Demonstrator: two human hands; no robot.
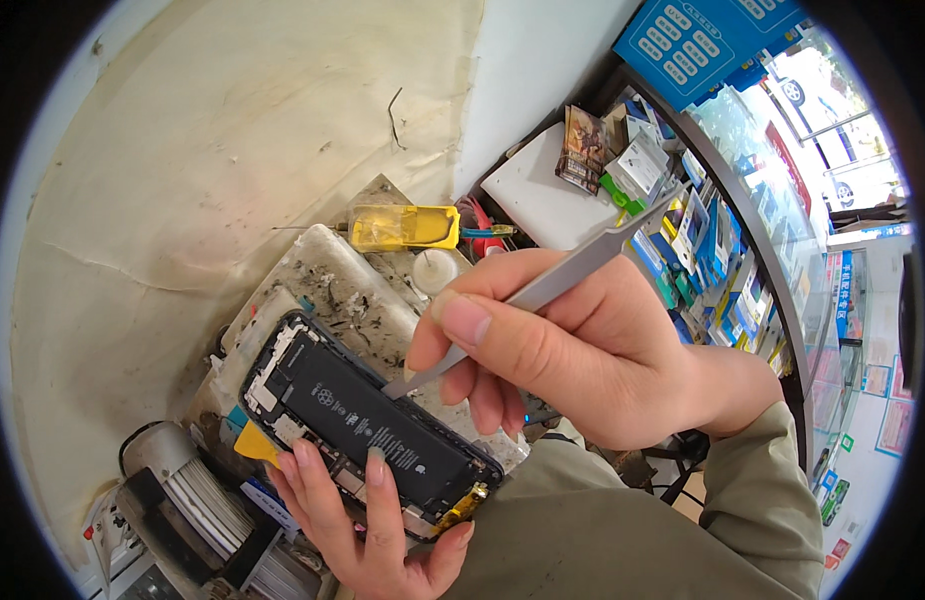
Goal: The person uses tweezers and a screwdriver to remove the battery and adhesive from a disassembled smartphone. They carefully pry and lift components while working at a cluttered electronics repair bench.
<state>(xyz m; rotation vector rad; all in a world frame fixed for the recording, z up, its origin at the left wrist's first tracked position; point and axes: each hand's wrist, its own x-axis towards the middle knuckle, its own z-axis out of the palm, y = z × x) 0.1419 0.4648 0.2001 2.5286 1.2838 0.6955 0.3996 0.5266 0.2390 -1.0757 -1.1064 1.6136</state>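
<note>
An opened smartphone [278, 372] lies tilted over a worn, dirty work pad, its black battery [367, 420] and inner parts uncovered. My left hand [382, 535] grips it from the near side. The index fingertip rests on the battery, other fingers lie along the left edge, and the thumb is by the lower right corner. Between thumb and fingers, my right hand [592, 350] pinches a flat, silvery metal pry tool [572, 268]. Its narrow tip touches the battery's far long edge. Gold-coloured film [464, 506] shows at the phone's lower right corner.
The stained pad [327, 270] carries dark scraps and a round white container [435, 270]. Beyond it lies a yellow box-like item [402, 228]. A cylindrical device [187, 480] stands at lower left. Boxes and packets [697, 240] crowd the right, beside a curved glass counter [757, 190].
</note>
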